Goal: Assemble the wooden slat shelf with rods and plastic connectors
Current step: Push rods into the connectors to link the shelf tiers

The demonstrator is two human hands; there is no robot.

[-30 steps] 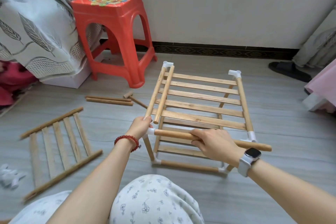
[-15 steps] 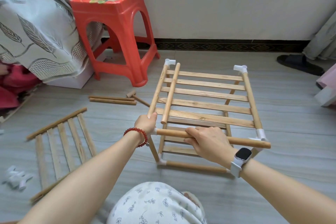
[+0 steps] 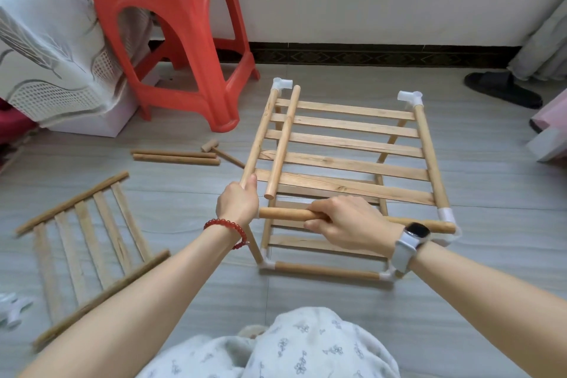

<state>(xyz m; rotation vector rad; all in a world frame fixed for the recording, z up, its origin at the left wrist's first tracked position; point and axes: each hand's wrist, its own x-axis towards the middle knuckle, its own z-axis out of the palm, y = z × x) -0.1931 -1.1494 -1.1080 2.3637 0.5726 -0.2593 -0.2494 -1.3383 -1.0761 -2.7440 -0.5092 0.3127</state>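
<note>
Partly built shelf frame (image 3: 343, 163) standing on the grey floor (image 3: 491, 181) about midway across, top tier of wooden slats (image 3: 340, 144) facing up, a lower tier of slats underneath. White plastic connectors at the far corners (image 3: 282, 84) and (image 3: 411, 97), another at the near right top corner (image 3: 446, 215), more at the near bottom corners. Left hand (image 3: 237, 204), red bead bracelet (image 3: 227, 225) at the wrist, fingers curled round the near left top corner of the frame, thumb lying up along the left side rod (image 3: 260, 135). Right hand (image 3: 349, 225), smartwatch (image 3: 412, 238) on the wrist, fingers wrapped round the front rod (image 3: 285, 213), which lies crosswise along the near top edge; left end of that rod just beside the left hand, right end reaching the near right connector. Whether the left end sits in a connector: cannot tell, hidden by the hand. A loose rod (image 3: 283, 141) lying lengthwise on the slats, close beside the left side rod. On the floor left of the frame, two short rods (image 3: 176, 157) side by side and a small wooden mallet (image 3: 217, 150). Nearer the left edge, a spare slat panel (image 3: 89, 242) lying flat. White plastic pieces (image 3: 12, 308) at the far left edge. Red plastic stool (image 3: 171, 27) behind, against the wall, beside patterned fabric (image 3: 40, 49). Dark slipper (image 3: 501, 89) at the far right.
</note>
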